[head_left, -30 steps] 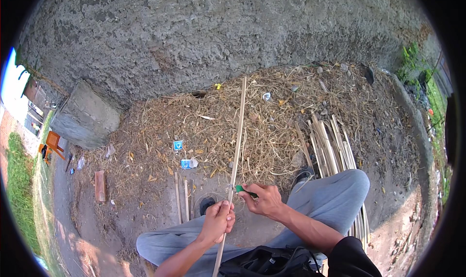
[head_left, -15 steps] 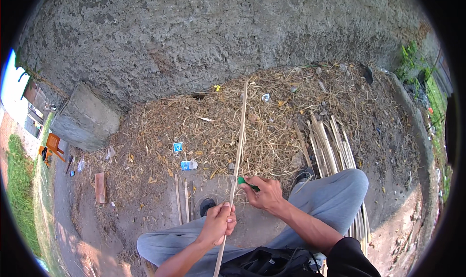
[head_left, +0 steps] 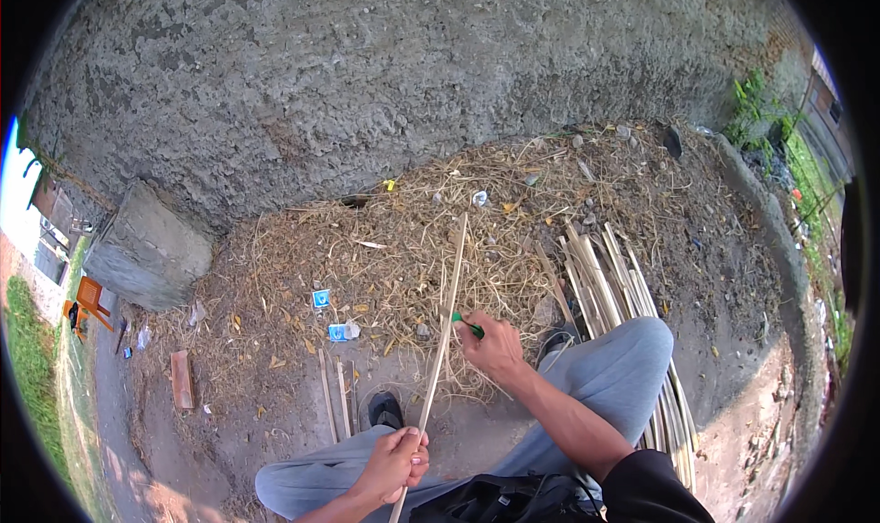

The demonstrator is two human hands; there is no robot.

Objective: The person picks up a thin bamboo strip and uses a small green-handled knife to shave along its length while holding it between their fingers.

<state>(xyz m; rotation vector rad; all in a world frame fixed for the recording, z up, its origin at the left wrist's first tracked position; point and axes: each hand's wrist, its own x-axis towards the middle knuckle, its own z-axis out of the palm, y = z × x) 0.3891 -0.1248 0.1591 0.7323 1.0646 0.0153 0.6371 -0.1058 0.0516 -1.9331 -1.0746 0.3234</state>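
Observation:
A long, pale wooden strip, apparently split bamboo (head_left: pixel 433 390), slants from my lap out over the ground. Its near part is gripped in my left hand (head_left: pixel 392 461), fingers wrapped round it above my left thigh. My right hand (head_left: pixel 498 347) is closed on a small green-handled knife (head_left: pixel 457 317). The tool's short blade, hard to make out, lies against the strip partway along. My right fingers hide most of the handle. Thin curled shavings (head_left: pixel 500 294) cover the ground beneath and beyond the strip.
A bundle of similar strips (head_left: pixel 600 280) lies at my right, passing under my bent right leg. A few shorter strips (head_left: pixel 327 395) lie by my left foot. A rough wall (head_left: pixel 367 83) rises ahead, with a concrete block (head_left: pixel 151 248) at left. A brick (head_left: pixel 182 379) and blue packets (head_left: pixel 344 331) lie on the ground.
My left hand has drawn the strip back toward my body, so its far tip sits nearer. The right hand with the knife has moved slightly away from me, widening the gap between the hands.

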